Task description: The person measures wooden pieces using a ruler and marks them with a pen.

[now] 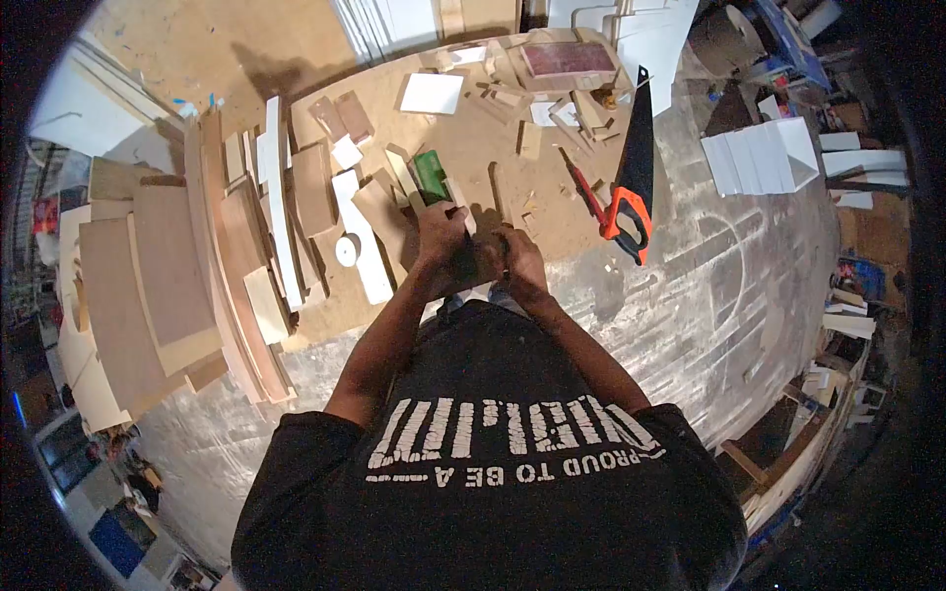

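Observation:
My left hand [440, 239] grips a small piece of wood [461, 219] at the near edge of the workbench [473, 128]. A green block [430, 176] lies just beyond it, touching or close to the fingers. My right hand [519, 258] is closed beside the left one, on the same small wood piece as far as I can tell. What lies between the two hands is partly hidden.
A handsaw [631, 177] with an orange handle and a red-handled tool [586, 192] lie to the right. Wooden boards and offcuts [197, 276] are stacked at the left. White panels [764, 153] stand on the dusty floor at the right.

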The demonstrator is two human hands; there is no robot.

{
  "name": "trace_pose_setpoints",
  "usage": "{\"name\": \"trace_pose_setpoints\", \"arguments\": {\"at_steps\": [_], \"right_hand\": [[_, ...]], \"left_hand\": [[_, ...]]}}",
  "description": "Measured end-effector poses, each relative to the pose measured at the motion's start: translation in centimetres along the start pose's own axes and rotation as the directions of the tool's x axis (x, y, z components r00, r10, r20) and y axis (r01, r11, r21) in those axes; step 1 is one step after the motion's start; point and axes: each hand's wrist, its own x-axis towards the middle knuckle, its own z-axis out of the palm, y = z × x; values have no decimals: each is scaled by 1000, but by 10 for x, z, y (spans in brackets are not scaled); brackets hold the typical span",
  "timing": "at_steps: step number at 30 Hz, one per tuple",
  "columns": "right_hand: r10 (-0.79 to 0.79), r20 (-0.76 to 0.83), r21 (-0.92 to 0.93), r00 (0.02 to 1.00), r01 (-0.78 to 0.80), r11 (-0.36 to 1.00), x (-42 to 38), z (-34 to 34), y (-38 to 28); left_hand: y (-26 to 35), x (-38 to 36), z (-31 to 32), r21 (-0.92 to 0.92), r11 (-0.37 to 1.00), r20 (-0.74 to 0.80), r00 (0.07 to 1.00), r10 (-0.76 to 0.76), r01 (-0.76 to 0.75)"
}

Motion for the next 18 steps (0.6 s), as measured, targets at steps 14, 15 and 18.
{"name": "trace_pose_setpoints", "arguments": {"at_steps": [14,15,18], "right_hand": [[-146,113,-295,983,174,940,-5,46,6],[-134,151,-337,979,179,924,-5,49,2],[-22,283,-445,959,152,882,-8,56,-10]], "left_hand": [[32,23,-65,627,770,-84,993,-83,117],[32,24,-66,681,732,-2,1000,28,-19],[27,31,-70,735,553,251,915,315,-392]]}}
